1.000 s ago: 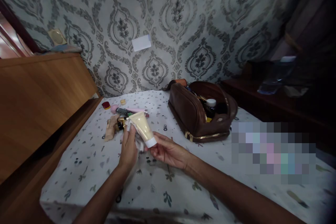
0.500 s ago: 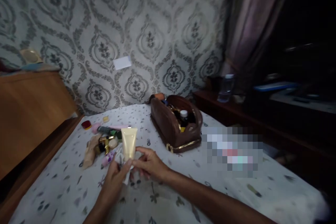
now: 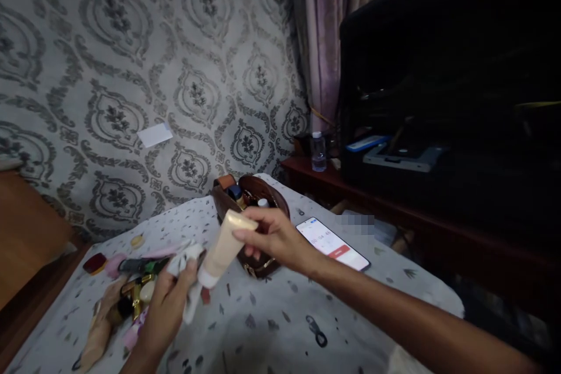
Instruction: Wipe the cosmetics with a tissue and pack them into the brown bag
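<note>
A cream-coloured tube (image 3: 223, 248) tilts in the air, its white cap low and to the left. My right hand (image 3: 274, 239) pinches the tube's flat upper end. Bunched in my left hand (image 3: 173, 298) is a white cloth (image 3: 186, 257), close beside the cap. Just behind the tube and my right hand stands an open brown bag (image 3: 267, 266) with bottles inside, partly hidden by them. To the left of my left hand lies a pile of cosmetics, with a beige tube (image 3: 99, 333), a green tube and gold-trimmed items.
A lit phone (image 3: 333, 243) lies on the patterned white cloth surface (image 3: 280, 327), right of the bag. A water bottle (image 3: 318, 153) stands on a dark red ledge behind. A wooden panel (image 3: 30, 234) borders the left side, and a patterned wall rises at the back.
The view has turned to the right. My right hand has lifted the tube away from my left hand and tipped it, towards the bag. The cloth stays in my left hand.
</note>
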A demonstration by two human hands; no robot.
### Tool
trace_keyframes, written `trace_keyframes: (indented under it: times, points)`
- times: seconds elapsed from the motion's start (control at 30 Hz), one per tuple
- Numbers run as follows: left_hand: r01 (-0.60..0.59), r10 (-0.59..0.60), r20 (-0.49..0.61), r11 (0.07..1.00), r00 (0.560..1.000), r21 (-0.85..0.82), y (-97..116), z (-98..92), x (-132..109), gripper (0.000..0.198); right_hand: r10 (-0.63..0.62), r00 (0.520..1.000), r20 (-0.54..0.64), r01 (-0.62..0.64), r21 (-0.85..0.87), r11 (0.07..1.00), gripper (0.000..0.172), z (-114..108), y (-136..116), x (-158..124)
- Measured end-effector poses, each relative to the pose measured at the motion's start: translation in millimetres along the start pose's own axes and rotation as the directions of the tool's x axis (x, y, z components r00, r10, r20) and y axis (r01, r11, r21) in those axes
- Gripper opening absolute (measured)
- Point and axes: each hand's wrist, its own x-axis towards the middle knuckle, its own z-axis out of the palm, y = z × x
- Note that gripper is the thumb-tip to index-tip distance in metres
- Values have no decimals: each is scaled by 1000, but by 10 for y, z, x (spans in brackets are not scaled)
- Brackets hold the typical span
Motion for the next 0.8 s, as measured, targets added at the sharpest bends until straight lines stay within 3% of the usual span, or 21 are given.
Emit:
trace_keyframes:
  times: [0.03, 0.1, 0.17, 0.23, 0.3, 0.43, 0.53, 0.7, 0.8]
  points:
    - [-10, 10, 12, 1000, 1000, 21, 107, 77, 90, 49, -49, 998, -48, 47, -31, 998, 38, -123, -97, -3]
    - [-185, 176, 100, 979, 979, 90, 295, 214, 303, 43, -185, 966, -181, 163, -131, 978, 34, -369, -264, 21]
    - [-388, 353, 185, 899, 917, 205, 413, 324, 521, 36, -298, 912, -282, 225, -262, 938, 30, -591, -354, 95]
    - [-510, 438, 265, 784, 859, 355, 444, 403, 686, 39, -354, 890, -288, 221, -405, 887, 25, -759, -349, 214]
    - [-558, 446, 335, 676, 830, 483, 402, 446, 773, 42, -367, 902, -228, 186, -561, 806, 21, -859, -274, 360]
    - [-620, 491, 381, 563, 783, 547, 243, 445, 783, 40, -262, 964, -43, 131, -783, 608, 17, -884, -92, 652]
    - [-668, 571, 366, 516, 735, 536, 176, 437, 769, 37, -138, 988, 70, 133, -840, 527, 16, -832, -5, 825]
    - [-719, 628, 401, 402, 667, 567, 126, 436, 800, 32, 40, 990, 134, 99, -875, 474, 12, -734, 130, 1053]
    - [-731, 645, 401, 388, 650, 562, 88, 439, 804, 31, 102, 981, 166, 89, -848, 523, 9, -667, 217, 1153]
